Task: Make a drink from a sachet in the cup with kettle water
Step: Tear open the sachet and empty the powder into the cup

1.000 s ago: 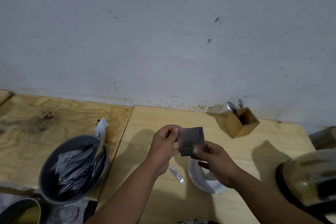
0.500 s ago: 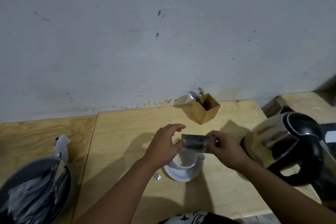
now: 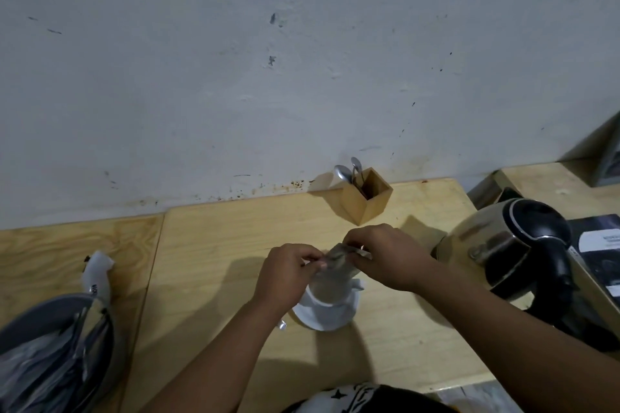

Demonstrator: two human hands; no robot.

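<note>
A grey foil sachet point(image 3: 336, 261) is held upended right over a white cup point(image 3: 327, 295) that stands on a white saucer point(image 3: 324, 320). My left hand point(image 3: 289, 273) pinches the sachet's left edge and my right hand point(image 3: 385, 255) pinches its right edge. The sachet hides the cup's mouth. A steel kettle point(image 3: 500, 245) with a black lid and handle stands to the right of my right wrist.
A wooden box point(image 3: 367, 199) with spoons stands by the wall behind the cup. At the lower left is a grey bowl point(image 3: 50, 355) filled with more sachets, with a white object point(image 3: 97, 275) behind it. A small foil scrap point(image 3: 281, 324) lies beside the saucer.
The sachet has come down from flat between my hands to upended just over the cup. Both hands have closed in on it. The view has shifted right.
</note>
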